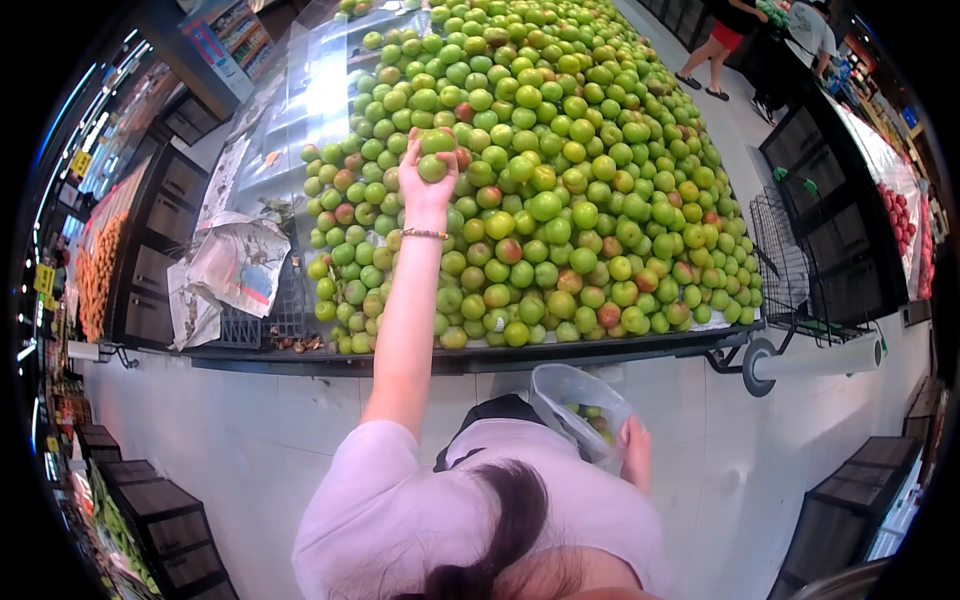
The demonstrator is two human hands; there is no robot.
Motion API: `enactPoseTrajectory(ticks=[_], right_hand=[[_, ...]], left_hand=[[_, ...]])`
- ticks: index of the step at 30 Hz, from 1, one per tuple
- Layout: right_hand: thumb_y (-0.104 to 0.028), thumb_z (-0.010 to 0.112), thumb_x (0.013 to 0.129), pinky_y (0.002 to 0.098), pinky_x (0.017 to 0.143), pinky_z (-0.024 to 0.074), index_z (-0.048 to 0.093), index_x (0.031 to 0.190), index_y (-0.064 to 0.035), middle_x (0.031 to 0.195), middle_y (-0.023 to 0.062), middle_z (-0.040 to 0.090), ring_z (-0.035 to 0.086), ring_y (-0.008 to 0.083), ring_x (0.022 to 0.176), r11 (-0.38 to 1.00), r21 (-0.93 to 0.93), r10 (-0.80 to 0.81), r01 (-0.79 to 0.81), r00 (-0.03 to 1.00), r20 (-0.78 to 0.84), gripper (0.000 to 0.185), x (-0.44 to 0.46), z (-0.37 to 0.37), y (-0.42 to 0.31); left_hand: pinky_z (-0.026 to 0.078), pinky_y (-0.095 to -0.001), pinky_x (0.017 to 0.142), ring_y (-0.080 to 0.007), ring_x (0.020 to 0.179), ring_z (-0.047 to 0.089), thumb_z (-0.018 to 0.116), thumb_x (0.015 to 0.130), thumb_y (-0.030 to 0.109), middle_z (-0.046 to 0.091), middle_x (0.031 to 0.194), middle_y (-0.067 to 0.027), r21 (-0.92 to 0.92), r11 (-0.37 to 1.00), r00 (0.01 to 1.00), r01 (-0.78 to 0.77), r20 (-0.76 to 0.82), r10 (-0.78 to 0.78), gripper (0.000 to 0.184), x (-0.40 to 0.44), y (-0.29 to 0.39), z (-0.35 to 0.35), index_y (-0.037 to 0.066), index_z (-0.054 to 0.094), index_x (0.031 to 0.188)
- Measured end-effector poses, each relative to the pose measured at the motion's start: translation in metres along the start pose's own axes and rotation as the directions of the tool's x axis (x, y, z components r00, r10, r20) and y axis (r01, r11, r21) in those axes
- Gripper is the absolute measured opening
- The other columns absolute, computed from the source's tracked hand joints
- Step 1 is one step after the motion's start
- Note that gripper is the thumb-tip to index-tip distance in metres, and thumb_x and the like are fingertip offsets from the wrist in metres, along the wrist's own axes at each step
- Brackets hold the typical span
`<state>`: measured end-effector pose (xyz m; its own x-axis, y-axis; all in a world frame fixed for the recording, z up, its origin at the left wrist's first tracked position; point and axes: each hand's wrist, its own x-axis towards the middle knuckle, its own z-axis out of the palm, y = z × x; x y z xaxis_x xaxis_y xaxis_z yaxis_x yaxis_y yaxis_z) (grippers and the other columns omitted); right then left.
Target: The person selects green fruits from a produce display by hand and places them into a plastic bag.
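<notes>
My left hand (428, 190) reaches over a large heap of green plums (560, 190), some with reddish patches. Its fingers curl around two green plums (432, 168), held in the upturned palm; a beaded bracelet circles the wrist. Low at my right side, my right hand (635, 450) grips the edge of a clear plastic bag (562, 395). The bag's mouth gapes, and several plums lie inside it. Part of the right hand's fingers is hidden behind the bag.
Crumpled newspaper (235, 262) lies on the stand's left end beside a black plastic crate (250, 328). A roll of plastic bags (820, 362) juts from the front right corner near a wire basket (780, 250). Two people stand at the back right.
</notes>
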<state>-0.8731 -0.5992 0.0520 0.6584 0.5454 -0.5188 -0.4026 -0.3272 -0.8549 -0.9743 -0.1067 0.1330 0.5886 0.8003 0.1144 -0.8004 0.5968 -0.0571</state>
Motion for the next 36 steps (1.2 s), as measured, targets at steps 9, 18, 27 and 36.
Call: enactPoseTrajectory(ticks=[9,18,27,36], right_hand=[[-0.031,0.043,0.091,0.0235,0.051,0.0210,0.040,0.060,-0.0150,0.059,-0.0073,0.034,0.028,0.0047,0.055,0.988,0.153,-0.024,0.036,0.996,-0.082,0.035,-0.005,-0.006,-0.017],[-0.032,0.045,0.090,0.0229,0.052,0.0214,0.039,0.061,-0.0148,0.060,-0.0079,0.034,0.028,0.0044,0.057,0.984,0.176,0.019,0.020,0.976,-0.219,0.035,-0.040,-0.004,-0.048],[-0.031,0.044,0.091,0.0234,0.051,0.0219,0.039,0.060,-0.0143,0.058,-0.0071,0.034,0.028,0.0048,0.055,0.949,0.309,0.026,0.062,0.962,-0.272,0.036,-0.065,-0.052,-0.027],[-0.030,0.049,0.089,0.0234,0.062,0.0370,0.055,0.078,-0.0091,0.074,-0.0034,0.051,0.045,0.0058,0.069,0.946,0.323,0.117,-0.033,0.962,-0.245,0.024,-0.089,-0.114,0.012]], left_hand=[[0.045,-0.0217,0.045,-0.0245,0.097,0.049,0.036,0.093,0.016,0.041,0.118,-0.0169,0.310,0.880,0.905,0.360,0.113,-0.410,0.039,-0.083,-0.102,0.021,0.020,0.028,0.131],[0.042,-0.0191,0.037,-0.0191,0.077,0.061,0.050,0.086,0.020,0.050,0.105,-0.0121,0.443,-0.012,0.196,0.896,-0.421,-0.886,0.040,-0.224,-0.217,-0.015,0.014,0.035,0.123],[0.042,-0.0186,0.039,-0.0194,0.081,0.061,0.045,0.088,0.019,0.055,0.103,-0.0120,0.350,-0.292,-0.096,0.890,-0.482,-0.871,0.043,-0.278,-0.284,-0.059,0.009,0.032,0.128],[0.043,-0.0198,0.039,-0.0110,0.070,0.054,0.050,0.085,0.026,0.053,0.097,-0.0070,0.446,-0.486,-0.121,0.752,-0.631,-0.766,0.044,-0.349,-0.334,-0.050,0.013,0.033,0.124]])
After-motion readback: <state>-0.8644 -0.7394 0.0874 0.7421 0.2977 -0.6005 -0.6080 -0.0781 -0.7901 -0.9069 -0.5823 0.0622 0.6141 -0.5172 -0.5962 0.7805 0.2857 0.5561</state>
